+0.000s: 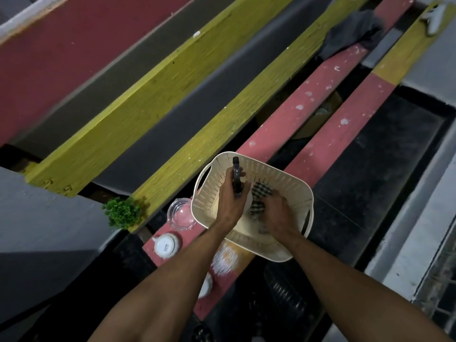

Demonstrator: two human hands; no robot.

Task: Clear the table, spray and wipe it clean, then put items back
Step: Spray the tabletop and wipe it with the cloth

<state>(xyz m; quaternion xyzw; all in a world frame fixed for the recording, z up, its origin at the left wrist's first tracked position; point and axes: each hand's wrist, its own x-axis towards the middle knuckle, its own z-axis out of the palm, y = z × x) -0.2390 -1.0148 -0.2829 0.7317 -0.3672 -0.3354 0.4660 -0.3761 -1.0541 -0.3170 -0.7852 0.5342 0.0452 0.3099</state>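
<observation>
A cream perforated basket point(278, 178) rests on a pink bench plank point(291, 114). Both my hands reach into it. My left hand point(230, 201) grips a spray bottle with a dark trigger head point(237, 174) that points away from me above the basket. My right hand point(280, 215) is closed on a dark checked cloth point(261, 193) inside the basket. The bottle's body is mostly hidden behind my left hand.
Left of the basket on the plank stand a clear glass bowl point(181, 214), a white upturned cup point(166, 245) and another white cup point(206, 285) partly under my left arm. A small green plant point(122, 212) sits by the yellow plank point(222, 119). A grey cloth point(350, 33) lies far back.
</observation>
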